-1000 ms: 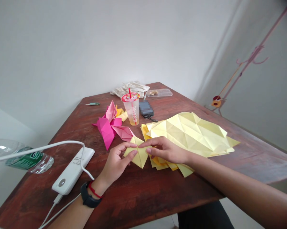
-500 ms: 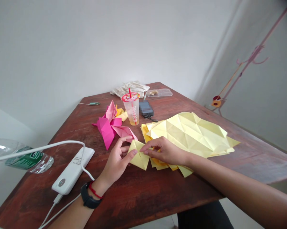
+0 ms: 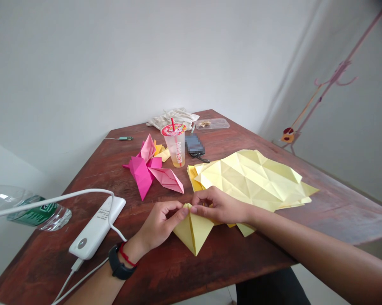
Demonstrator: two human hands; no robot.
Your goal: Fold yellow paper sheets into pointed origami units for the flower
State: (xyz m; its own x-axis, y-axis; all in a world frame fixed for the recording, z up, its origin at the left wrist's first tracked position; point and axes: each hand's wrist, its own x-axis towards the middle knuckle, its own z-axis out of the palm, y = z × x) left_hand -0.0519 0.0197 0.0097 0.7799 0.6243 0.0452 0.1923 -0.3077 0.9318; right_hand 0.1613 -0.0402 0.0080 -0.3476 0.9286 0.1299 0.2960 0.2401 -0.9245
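Observation:
A folded yellow origami paper point(image 3: 193, 233) hangs point-down between my hands near the front of the table, with a crease or slit down its middle. My left hand point(image 3: 165, 220) pinches its top corner between thumb and forefinger. Right beside it, my right hand point(image 3: 214, 205) pinches the same corner from the other side. Behind my right hand lies a stack of creased yellow paper sheets point(image 3: 251, 176). Beyond my left hand are folded pink paper pieces point(image 3: 141, 171), with one light pink piece point(image 3: 168, 178) pointing toward my hands.
A lidded drink cup point(image 3: 174, 146) with a red straw stands mid-table, a phone point(image 3: 194, 145) beside it. To the left lie a white power bank point(image 3: 97, 228) with cables and a plastic bottle point(image 3: 32, 207). At the back are a pale cloth point(image 3: 173, 116) and a clear tray point(image 3: 218, 123).
The yellow paper has come nearer to me and turned; its wide folded faces now show below my fingers. Both hands have closed together at its top corner, uncovering the light pink piece.

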